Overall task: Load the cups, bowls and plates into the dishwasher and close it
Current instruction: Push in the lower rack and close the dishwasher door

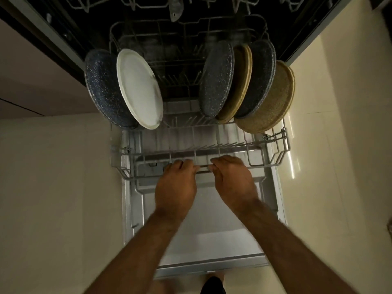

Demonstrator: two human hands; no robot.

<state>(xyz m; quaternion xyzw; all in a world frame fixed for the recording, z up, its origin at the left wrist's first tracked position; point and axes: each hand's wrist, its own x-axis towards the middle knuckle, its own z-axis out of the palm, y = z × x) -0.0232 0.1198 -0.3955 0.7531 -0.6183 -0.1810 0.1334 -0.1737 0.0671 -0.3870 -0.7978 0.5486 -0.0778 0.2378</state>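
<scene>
The dishwasher's lower rack (275,153) is pulled out over the open door (212,240). On edge at its left stand a dark speckled plate (101,88) and a white plate (137,88). At its right stand two dark speckled plates (216,81) (257,81) and two tan plates (241,81) (273,102). My left hand (176,185) and my right hand (233,181) both grip the rack's front rail, fingers curled over the wire, close together at its middle.
The upper rack (176,5) shows at the top inside the dark tub. Pale floor tiles (53,187) lie on both sides of the door. A cabinet front (31,81) stands to the left.
</scene>
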